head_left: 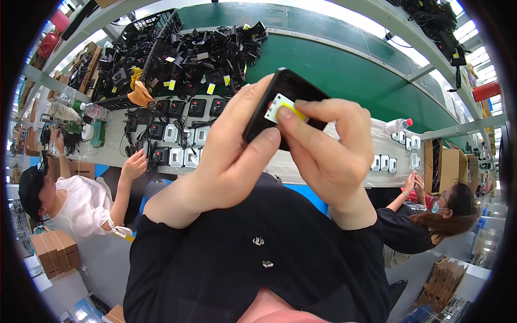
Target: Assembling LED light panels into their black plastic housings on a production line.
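We are in a factory workshop, by the look of a shared assembly bench. Beyond our left hand (231,156) lie a black crate (165,46) and a heap of cabled black devices (215,51); past our right hand (339,145), small white-framed parts (383,163) stand in rows. Co-workers (81,204) flank our hands, with cardboard boxes (56,247) farther left.

A tilted black casing (299,88) is held aloft, a small white-and-yellow piece (278,104) over its face.
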`<state>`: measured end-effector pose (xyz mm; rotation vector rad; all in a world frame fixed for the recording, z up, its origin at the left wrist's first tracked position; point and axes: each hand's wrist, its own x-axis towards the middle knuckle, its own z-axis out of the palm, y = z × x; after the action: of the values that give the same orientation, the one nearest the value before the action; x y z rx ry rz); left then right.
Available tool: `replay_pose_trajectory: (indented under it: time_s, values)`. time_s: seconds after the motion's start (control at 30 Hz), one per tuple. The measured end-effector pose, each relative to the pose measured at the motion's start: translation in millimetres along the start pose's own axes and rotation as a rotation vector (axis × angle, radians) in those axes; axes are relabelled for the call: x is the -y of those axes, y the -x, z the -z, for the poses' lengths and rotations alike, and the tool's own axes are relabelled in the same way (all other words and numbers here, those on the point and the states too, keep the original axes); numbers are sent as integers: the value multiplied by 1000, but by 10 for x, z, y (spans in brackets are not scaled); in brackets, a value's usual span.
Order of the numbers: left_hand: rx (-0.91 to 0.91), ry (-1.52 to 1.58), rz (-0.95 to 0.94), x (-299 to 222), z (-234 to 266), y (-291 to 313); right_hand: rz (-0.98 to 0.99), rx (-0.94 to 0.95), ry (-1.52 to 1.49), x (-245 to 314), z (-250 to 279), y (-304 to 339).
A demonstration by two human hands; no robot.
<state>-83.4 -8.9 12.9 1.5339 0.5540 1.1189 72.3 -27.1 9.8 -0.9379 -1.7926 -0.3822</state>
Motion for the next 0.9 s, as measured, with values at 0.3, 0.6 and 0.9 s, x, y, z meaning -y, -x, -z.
replay_pose_trajectory:
  time_s: [0.3, 0.6, 0.9]
  values:
    - [11, -183, -25, -65, -53, 78, -50, -18, -80, 43, 90, -16]
    - [32, -212, -84, -136, -68, 92, -82, 12, -152, 66, 121, -23]
    - [-19, -66, 48, -152, -102, 122, -31, 121, -84, 33, 195, -71]
